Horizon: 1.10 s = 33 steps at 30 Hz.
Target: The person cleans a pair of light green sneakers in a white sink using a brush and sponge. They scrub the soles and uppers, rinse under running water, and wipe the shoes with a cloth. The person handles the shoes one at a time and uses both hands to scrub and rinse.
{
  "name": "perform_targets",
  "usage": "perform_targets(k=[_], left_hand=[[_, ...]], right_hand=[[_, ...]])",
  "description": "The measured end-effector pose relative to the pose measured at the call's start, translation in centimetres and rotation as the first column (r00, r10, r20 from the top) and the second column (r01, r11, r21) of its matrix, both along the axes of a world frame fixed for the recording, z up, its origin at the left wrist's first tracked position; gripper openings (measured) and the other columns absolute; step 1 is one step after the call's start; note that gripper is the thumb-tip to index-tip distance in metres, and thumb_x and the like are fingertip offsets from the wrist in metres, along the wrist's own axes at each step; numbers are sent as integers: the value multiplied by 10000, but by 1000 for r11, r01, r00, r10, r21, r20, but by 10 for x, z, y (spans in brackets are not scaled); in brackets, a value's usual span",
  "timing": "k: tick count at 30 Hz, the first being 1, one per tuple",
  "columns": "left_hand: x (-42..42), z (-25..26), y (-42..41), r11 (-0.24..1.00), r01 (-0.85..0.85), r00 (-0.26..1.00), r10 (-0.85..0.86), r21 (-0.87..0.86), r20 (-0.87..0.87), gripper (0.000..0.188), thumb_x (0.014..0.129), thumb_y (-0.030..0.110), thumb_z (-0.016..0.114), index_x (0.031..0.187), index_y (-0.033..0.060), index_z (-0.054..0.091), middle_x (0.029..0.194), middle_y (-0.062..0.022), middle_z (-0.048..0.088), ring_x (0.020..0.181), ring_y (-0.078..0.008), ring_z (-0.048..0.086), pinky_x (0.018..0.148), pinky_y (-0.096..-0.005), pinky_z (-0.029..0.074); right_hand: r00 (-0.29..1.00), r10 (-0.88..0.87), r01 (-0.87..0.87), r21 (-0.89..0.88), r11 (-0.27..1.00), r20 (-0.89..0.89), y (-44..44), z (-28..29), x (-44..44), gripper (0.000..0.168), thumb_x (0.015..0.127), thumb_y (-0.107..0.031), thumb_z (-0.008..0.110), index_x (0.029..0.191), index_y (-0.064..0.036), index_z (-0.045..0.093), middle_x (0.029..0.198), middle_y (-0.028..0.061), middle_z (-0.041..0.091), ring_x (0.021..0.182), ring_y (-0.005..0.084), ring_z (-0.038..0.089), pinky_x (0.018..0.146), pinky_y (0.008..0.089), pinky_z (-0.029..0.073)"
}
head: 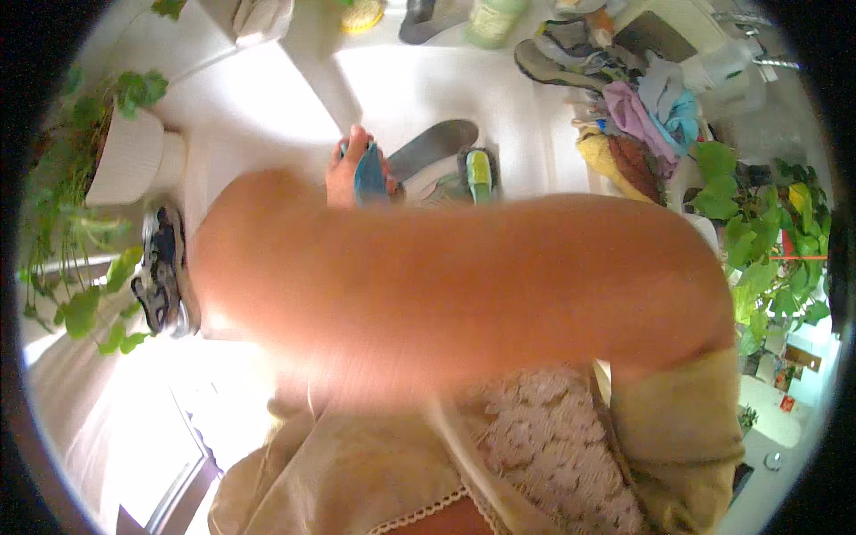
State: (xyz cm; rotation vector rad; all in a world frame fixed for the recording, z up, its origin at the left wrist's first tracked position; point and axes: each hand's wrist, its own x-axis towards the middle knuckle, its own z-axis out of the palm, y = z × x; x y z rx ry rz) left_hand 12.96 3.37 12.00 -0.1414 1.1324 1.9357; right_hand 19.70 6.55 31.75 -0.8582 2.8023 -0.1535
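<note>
My right forearm (pixel 435 281) crosses the middle of the view close to the camera, blurred, its sleeve (pixel 675 414) beige. It hides much of what lies below. At its left end is a blurred rounded shape; the fingers of my right hand cannot be made out. Beyond the forearm my left hand (pixel 341 180) shows in part, with fingers around a blue item (pixel 371 175), perhaps a cloth. A dark grey insole (pixel 438 144) lies on the white surface (pixel 261 127) beside that hand. Right of it are a partly hidden greyish shoe (pixel 445 190) and a light-green brush (pixel 479 170).
A dark strappy shoe (pixel 162 267) lies left. Farther off are a yellow brush (pixel 363 15), another insole (pixel 424 23), a pale green bottle (pixel 491 23) and a grey shoe (pixel 558 60). Coloured cloths (pixel 638 127) lie right. Potted plants (pixel 127 154) stand left, with more leaves (pixel 742 200) right.
</note>
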Motion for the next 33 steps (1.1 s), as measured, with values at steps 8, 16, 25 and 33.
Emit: perform_targets(k=[8,16,25,33], left_hand=[[-2,6,22,985,-170,985,170,-2,-37,292,877,286,520,1019,34,481,865,-58,534,772,-188,516,678,-350,447],[-12,-15,21,986,-163,986,162,-22,-41,309,904,315,468,1016,28,474,927,-104,551,834,-234,555,698,-378,477],[12,18,17,995,-80,997,80,55,-2,503,859,400,507,1180,26,409,1065,-106,495,968,-224,471,770,-375,436],[13,7,20,999,-5,987,-3,52,162,354,925,405,329,1022,115,507,961,-56,568,895,-210,530,716,-365,451]], right_hand=[[414,-862,875,-388,288,293,103,-113,19,366,877,-381,478,900,-22,545,752,104,576,684,216,561,618,317,443],[471,-710,747,-664,5,524,87,-127,33,510,848,-479,493,990,6,562,745,55,581,673,118,554,574,266,465],[232,-965,837,-530,135,120,68,-116,23,495,858,-459,447,747,0,596,632,212,576,614,382,581,600,452,458],[353,-933,862,-410,298,64,62,-137,-21,586,857,-505,384,627,-12,602,612,206,580,634,392,585,600,447,472]])
